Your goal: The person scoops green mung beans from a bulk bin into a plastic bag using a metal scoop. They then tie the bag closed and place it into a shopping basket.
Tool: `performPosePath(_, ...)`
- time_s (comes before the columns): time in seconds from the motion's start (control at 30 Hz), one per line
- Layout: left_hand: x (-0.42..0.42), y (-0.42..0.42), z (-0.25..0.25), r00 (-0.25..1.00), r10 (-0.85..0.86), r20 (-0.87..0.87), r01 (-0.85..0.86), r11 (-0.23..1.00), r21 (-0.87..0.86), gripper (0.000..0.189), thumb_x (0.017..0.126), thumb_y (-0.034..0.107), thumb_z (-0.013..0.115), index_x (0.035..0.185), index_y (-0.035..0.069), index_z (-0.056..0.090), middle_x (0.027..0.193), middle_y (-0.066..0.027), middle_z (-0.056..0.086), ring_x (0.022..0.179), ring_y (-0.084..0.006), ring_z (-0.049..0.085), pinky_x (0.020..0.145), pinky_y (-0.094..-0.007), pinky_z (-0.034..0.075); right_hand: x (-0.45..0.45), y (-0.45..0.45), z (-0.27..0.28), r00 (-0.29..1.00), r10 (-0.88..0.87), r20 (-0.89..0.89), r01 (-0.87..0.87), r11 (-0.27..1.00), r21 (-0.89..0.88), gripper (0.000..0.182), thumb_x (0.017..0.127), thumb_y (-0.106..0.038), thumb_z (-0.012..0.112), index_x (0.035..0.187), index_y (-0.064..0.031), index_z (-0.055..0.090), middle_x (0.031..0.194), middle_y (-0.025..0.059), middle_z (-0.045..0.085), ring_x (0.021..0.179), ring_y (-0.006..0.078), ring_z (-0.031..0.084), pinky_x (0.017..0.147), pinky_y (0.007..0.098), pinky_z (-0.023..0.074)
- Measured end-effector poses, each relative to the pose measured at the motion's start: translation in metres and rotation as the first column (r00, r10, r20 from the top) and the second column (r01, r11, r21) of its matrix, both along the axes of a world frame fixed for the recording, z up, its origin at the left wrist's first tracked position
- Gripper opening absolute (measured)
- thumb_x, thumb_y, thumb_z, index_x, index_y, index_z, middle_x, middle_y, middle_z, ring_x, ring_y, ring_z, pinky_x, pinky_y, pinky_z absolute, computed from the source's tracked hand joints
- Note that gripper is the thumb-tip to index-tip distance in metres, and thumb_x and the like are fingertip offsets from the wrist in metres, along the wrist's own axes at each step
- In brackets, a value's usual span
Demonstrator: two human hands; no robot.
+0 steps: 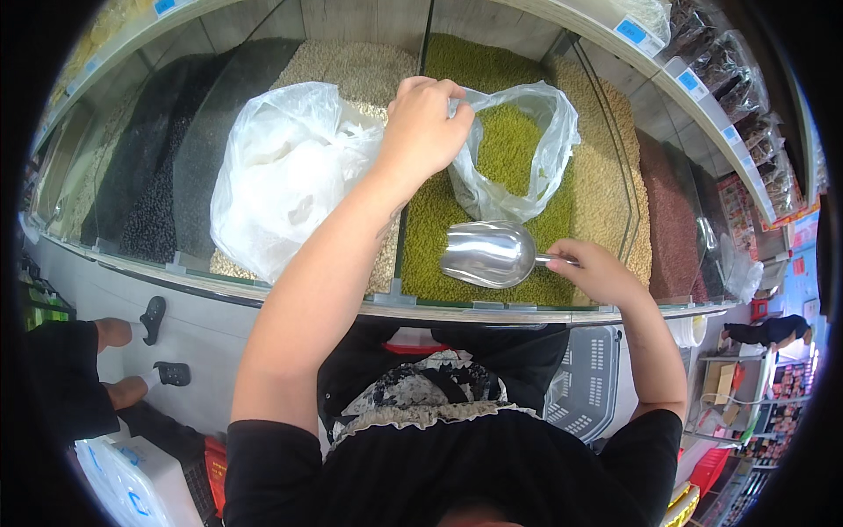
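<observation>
My left hand pinches the rim of a clear plastic bag, which stands open on a bin of green mung beans. A heap of mung beans lies inside the bag. My right hand grips the handle of a shiny metal scoop. The scoop rests over the beans just below the bag, its mouth towards the left; its inside is hidden. Left of my left hand, a large bundle of white plastic bags lies over the neighbouring bin of pale grains.
Glass dividers part bins of black beans, yellowish beans and reddish beans. A shelf edge with price tags curves above. A grey basket is below the counter. Another person's legs show at left; a person bends at far right.
</observation>
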State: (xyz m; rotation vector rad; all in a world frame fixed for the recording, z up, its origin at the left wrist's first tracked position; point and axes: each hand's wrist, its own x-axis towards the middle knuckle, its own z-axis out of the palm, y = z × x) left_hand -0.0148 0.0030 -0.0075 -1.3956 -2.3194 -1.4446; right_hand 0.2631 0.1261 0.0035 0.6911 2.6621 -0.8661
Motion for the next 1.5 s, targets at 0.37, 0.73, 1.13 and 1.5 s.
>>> performPosePath(0.37,0.0,0.0,0.002,1.0,-0.013,0.011,0.013,1.0,-0.016,0.033,0.085,0.022,0.056,0.108,0.0,0.068,0.113,-0.0219,0.063,0.123,-0.0345,0.048,0.105,-0.0424,0.038,-0.029,0.003,-0.075,0.996,-0.072,-0.053,0.045,0.915,-0.402,0.028,0.093,-0.026,0.063,0.104,-0.0005,0.063,0.086,0.0059,0.065,0.079,0.016,0.057,0.075,0.0311,0.0465)
performPosePath(0.73,0.002,-0.002,0.004,1.0,-0.01,0.014,0.011,1.0,-0.02,0.033,0.086,0.023,0.057,0.108,0.001,0.068,0.115,-0.0208,0.063,0.122,-0.0337,0.048,0.104,-0.0417,0.038,-0.035,0.004,-0.076,0.921,-0.335,0.2,0.389,0.754,-0.529,0.031,0.1,-0.032,0.052,0.086,-0.0068,0.064,0.074,0.0001,0.062,0.067,0.009,0.051,0.065,0.0235,0.0421)
performPosePath(1.13,0.003,-0.001,0.005,1.0,-0.004,0.012,0.005,0.999,-0.042,0.032,0.086,0.023,0.058,0.108,0.001,0.068,0.116,-0.0199,0.063,0.124,-0.0331,0.048,0.104,-0.0418,0.038,-0.032,0.0,-0.069,0.897,-0.441,-0.008,0.381,0.785,-0.488,0.037,0.099,-0.031,0.052,0.078,-0.0033,0.065,0.063,0.0026,0.059,0.058,0.0112,0.051,0.057,0.0273,0.0407)
performPosePath(1.5,0.002,-0.003,0.004,1.0,-0.009,0.005,0.009,1.0,-0.016,0.032,0.086,0.022,0.058,0.107,0.0,0.068,0.113,-0.0205,0.063,0.121,-0.0338,0.049,0.104,-0.0419,0.038,0.005,-0.003,-0.015,0.66,-0.507,-0.555,0.584,0.81,-0.044,0.042,0.096,-0.031,0.059,0.069,0.0007,0.067,0.051,0.0007,0.052,0.049,0.0079,0.047,0.048,0.0286,0.0361)
